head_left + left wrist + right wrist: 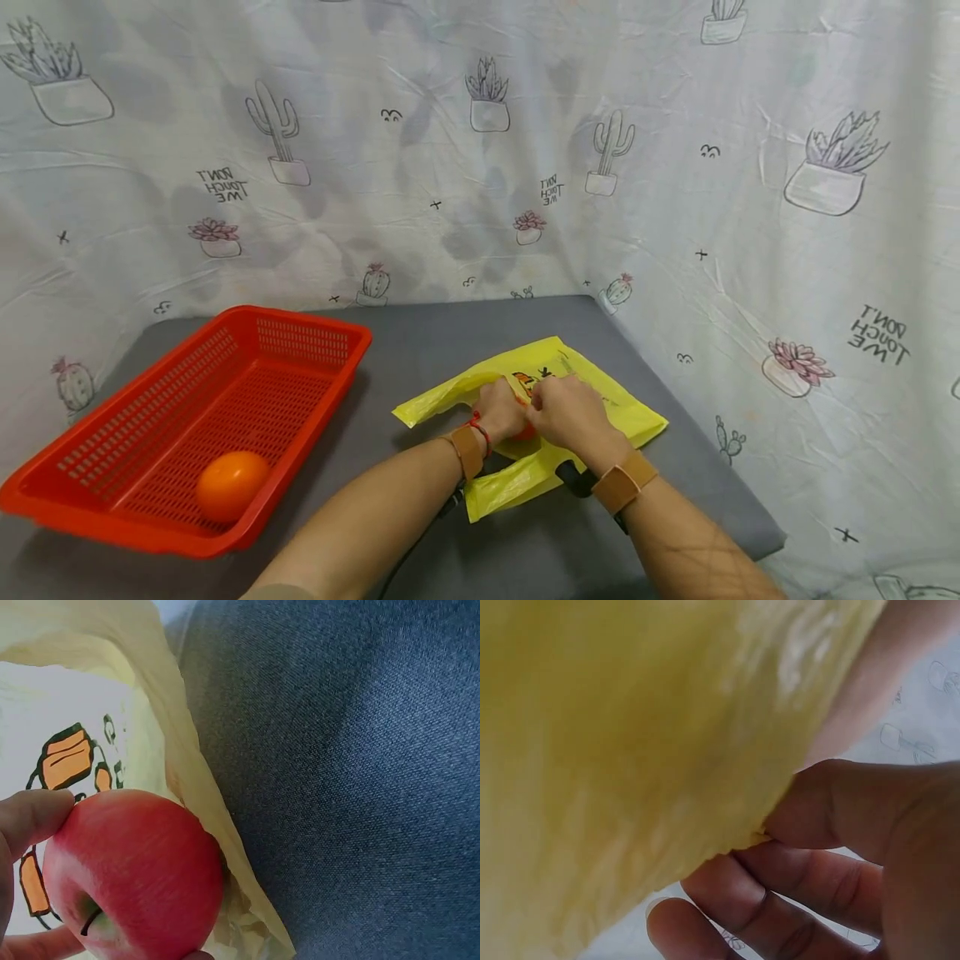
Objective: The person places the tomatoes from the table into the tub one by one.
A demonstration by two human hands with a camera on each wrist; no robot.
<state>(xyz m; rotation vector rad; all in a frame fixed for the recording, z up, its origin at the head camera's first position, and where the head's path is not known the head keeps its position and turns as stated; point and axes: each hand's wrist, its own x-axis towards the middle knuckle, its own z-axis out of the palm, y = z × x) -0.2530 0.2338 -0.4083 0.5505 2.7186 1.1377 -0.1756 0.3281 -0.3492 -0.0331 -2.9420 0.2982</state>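
A red apple [142,870] with its stem showing is gripped by my left hand [498,410], thumb and fingertips around its sides. The apple is at the mouth of a yellow plastic bag [630,408] lying on the table, and the bag's printed inner face shows behind it in the left wrist view. My right hand [573,417] pinches the bag's edge between thumb and index finger [780,862], holding the film up. In the head view the hands hide most of the apple.
To the left stands a red perforated basket [341,392] with an orange [232,486] in its near end. The grey table [405,333] ends at a cactus-print curtain [420,167] at the back and right. A dark cable [408,554] runs below the left wrist.
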